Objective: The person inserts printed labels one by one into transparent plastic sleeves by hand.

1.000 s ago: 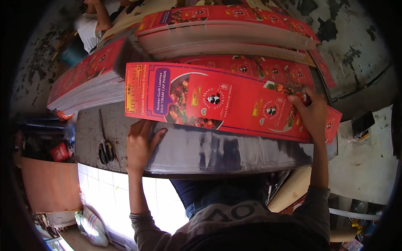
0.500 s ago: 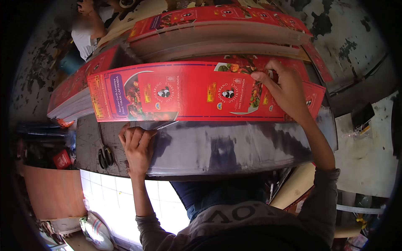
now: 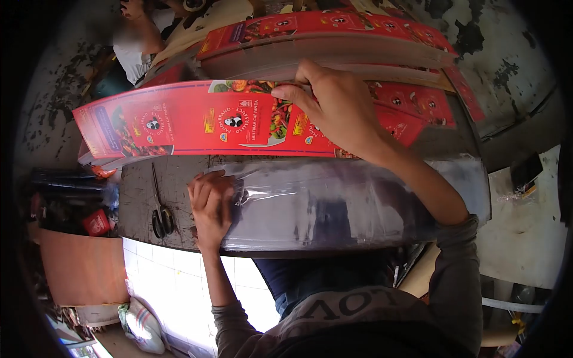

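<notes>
A long red printed sheet [image 3: 197, 122] with panda logos and food pictures hangs from my right hand [image 3: 340, 107], pinched between thumb and fingers at its upper edge. Below it, a stack of clear plastic sheets [image 3: 334, 206] lies on the dark table. My left hand [image 3: 212, 206] is at the stack's left edge with fingers curled on the plastic, which wrinkles and glints beside them; the fingertips are partly hidden. Black-handled scissors [image 3: 160, 218] lie just left of that hand.
A tall stack of red printed sheets [image 3: 325, 30] stands at the back, with more red sheets [image 3: 412, 101] in front of it. Another person [image 3: 134, 51] is at the far left. A red box [image 3: 96, 222] and a striped sack [image 3: 142, 325] are low on the left.
My right hand has carried the red sheet left, turning its wrist inward. My left hand stays at the plastic's edge. The whole view has shifted slightly.
</notes>
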Demonstrator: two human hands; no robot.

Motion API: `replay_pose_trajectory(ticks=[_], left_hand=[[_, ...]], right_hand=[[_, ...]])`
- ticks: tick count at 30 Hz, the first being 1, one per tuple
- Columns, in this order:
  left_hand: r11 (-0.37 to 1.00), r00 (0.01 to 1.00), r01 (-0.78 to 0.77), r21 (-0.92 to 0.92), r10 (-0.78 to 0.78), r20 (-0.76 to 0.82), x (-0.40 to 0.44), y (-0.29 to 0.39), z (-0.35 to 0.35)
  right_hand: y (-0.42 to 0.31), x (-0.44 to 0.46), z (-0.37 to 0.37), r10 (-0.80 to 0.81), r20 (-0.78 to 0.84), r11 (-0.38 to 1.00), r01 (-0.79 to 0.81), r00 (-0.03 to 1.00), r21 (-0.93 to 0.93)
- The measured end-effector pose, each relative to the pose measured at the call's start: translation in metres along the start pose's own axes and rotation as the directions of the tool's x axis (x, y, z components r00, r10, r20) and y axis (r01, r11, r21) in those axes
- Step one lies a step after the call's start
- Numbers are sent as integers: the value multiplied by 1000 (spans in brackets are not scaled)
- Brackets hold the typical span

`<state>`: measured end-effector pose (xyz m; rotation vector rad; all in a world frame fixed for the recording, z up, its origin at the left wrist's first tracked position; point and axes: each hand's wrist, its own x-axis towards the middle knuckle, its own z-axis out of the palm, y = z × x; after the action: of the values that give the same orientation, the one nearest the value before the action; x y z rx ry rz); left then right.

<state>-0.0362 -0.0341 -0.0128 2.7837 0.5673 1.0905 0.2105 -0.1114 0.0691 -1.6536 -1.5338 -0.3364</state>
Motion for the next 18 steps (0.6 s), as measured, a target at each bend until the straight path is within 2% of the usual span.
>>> replay_pose_trajectory(ticks=[1,4,7,8,9,11,13,14,15,16,18], left_hand=[[997,1000,13,-71,-13,-10,0,-1,1],[991,998,68,-116,-66,17,-1,-2,1],[987,996,93,-131,-92,11,-3,-3,2],[987,996,94,-133,-93,16,-4,-2,2],[981,991,128,-144,-131,-14,-4,0,2],[974,985,161,-158,-170,-41,-4,0,2],[967,958,229,-112,-245,-149,-8,-4,4],[967,959,230,-110,-245,-146,-9,-5,5],[940,940,291,-179,-315,-130,-10,-6,6],[904,917,349,-246,-384,-110,-12,-7,7],[879,897,398,-261,-433,-90,-18,-13,11]], right_hand=[[-2,3,2,-2,-4,1000,2,1000,2],[-7,9,6,-26,18,1000,25,1000,16],[-13,18,11,-46,-19,999,45,999,-29],[-16,21,14,-105,-81,994,102,991,-43],[-18,24,17,-166,-142,985,159,976,-61],[-22,24,23,-156,-131,987,151,979,-46],[-22,20,27,-145,-120,989,143,982,-29],[-22,16,27,-109,-38,994,109,993,4],[-21,12,27,-75,45,997,74,996,34],[-20,7,27,-75,46,997,74,996,36],[-12,-4,26,-48,133,999,49,990,0]])
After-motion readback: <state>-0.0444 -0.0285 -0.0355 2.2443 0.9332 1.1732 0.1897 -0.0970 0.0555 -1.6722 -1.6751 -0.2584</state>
